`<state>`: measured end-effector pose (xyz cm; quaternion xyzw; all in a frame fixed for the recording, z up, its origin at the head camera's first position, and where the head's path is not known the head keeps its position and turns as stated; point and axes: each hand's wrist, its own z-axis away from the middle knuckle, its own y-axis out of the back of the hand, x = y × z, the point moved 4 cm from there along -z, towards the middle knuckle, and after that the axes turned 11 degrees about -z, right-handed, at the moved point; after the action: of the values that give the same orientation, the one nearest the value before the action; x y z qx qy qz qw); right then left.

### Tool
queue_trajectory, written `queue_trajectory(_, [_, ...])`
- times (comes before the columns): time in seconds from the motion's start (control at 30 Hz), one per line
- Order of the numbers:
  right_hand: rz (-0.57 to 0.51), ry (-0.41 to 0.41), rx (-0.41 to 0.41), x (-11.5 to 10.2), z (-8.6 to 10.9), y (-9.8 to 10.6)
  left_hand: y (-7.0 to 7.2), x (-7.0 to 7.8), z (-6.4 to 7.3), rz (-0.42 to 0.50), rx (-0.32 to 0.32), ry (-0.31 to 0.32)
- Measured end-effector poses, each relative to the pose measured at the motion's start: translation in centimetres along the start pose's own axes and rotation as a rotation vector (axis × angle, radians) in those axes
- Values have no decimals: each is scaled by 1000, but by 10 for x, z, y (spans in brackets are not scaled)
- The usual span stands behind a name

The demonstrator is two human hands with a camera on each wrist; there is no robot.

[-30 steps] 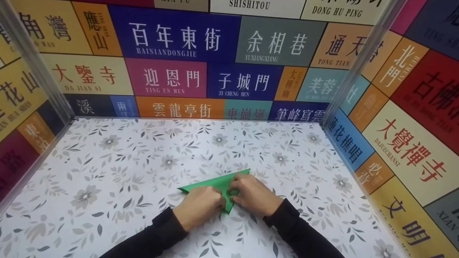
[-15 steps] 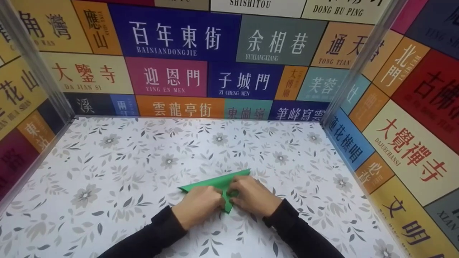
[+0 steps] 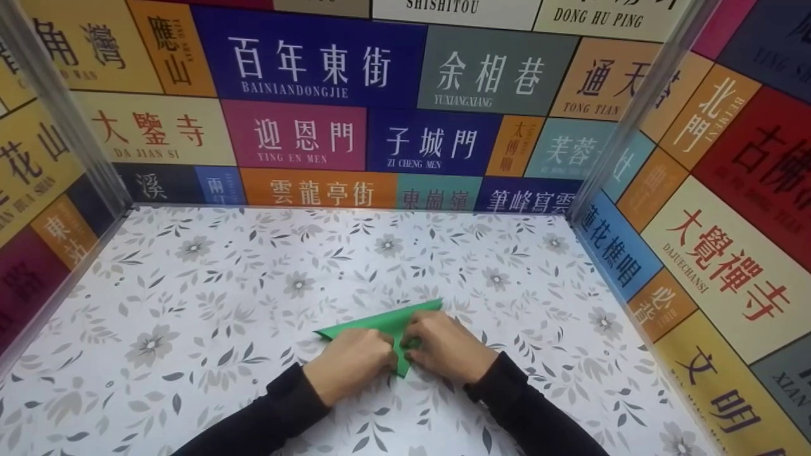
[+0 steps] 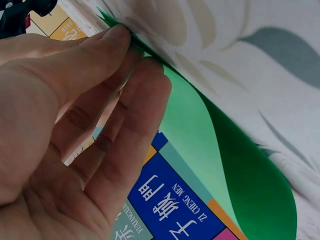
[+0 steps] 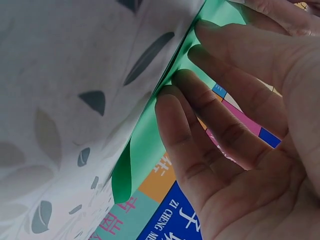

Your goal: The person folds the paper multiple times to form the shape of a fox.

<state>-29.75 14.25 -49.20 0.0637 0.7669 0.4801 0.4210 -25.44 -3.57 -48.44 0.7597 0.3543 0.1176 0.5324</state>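
A folded sheet of green paper [image 3: 370,321] lies on the patterned tabletop, roughly triangular, with one corner pointing at the person. My left hand [image 3: 351,362] is over its left part, fingers curled. In the left wrist view, the thumb [image 4: 117,37] and fingertips of that hand pinch the paper near a corner, while a loose flap [image 4: 245,165] curves up off the table. From the right, my right hand [image 3: 447,345] holds the paper with bent fingers. The right wrist view has its fingertips [image 5: 172,102] in a row against the green sheet [image 5: 142,130], low at the table.
White cloth [image 3: 253,266] printed with grey leaves and flowers covers the table. Upright panels [image 3: 304,69] with coloured sign blocks enclose the back and both sides, joined by clear corner strips [image 3: 640,95]. Black sleeves [image 3: 285,405] reach in from the front edge.
Both hands stay nearly in place on the green paper. The near corner of the paper and the right fingertips shift only very slightly.
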Motion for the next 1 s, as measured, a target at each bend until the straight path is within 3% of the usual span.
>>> queue_trajectory(0.6, [-18,24,2,1,-1,1,-3,-5,0,199,-32,69])
queue_trajectory(1.0, [-3,0,37,2,1,1,-3,-10,0,239,-31,81])
